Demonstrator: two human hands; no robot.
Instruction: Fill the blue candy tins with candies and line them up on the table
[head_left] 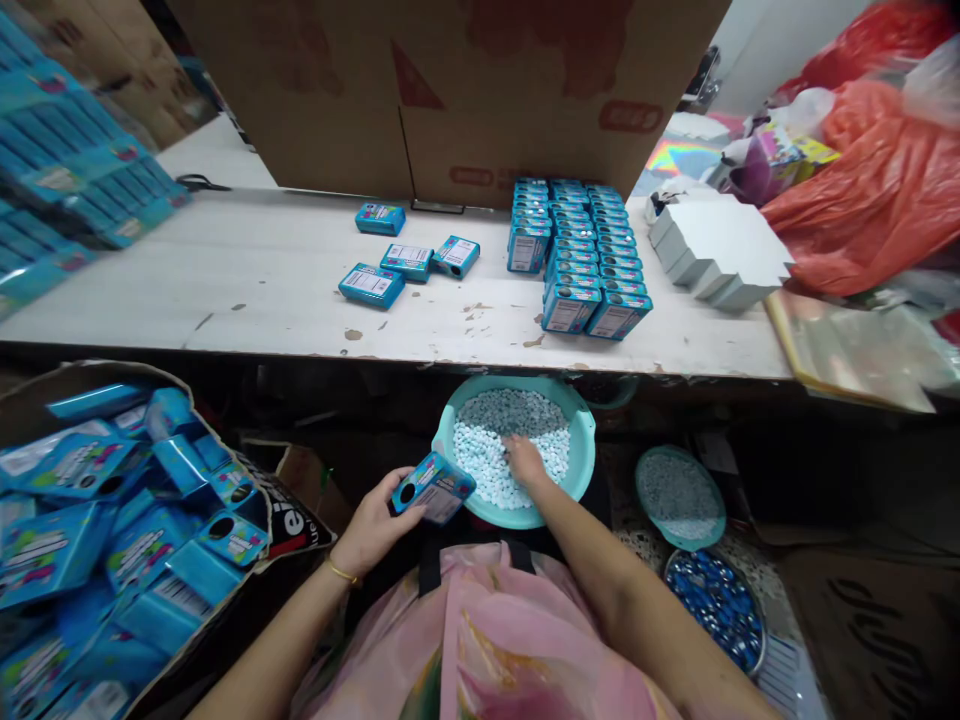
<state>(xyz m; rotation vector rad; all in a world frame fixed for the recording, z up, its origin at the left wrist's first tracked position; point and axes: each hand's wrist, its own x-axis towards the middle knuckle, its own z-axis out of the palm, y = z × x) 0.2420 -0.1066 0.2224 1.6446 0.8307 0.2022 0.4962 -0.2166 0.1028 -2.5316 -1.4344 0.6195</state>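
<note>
My left hand (382, 520) grips a small blue box (433, 488) with a dark round spot on it, held tilted beside a turquoise basin (514, 516). Small white pellets (480, 460), mint-like in look, fill the basin. The fingers of my right hand (523, 462) dip into these pellets near the middle; the fingertips are partly buried, so whether they pinch any is hidden.
On the white table (285, 290) lie several loose blue boxes (371, 285), left of neat rows of boxes (574, 260). A large carton (450, 100) stands behind. At lower left, an open sack (180, 375) holds more boxes. Right, a second basin (679, 495) and a bowl of blue pieces (716, 605).
</note>
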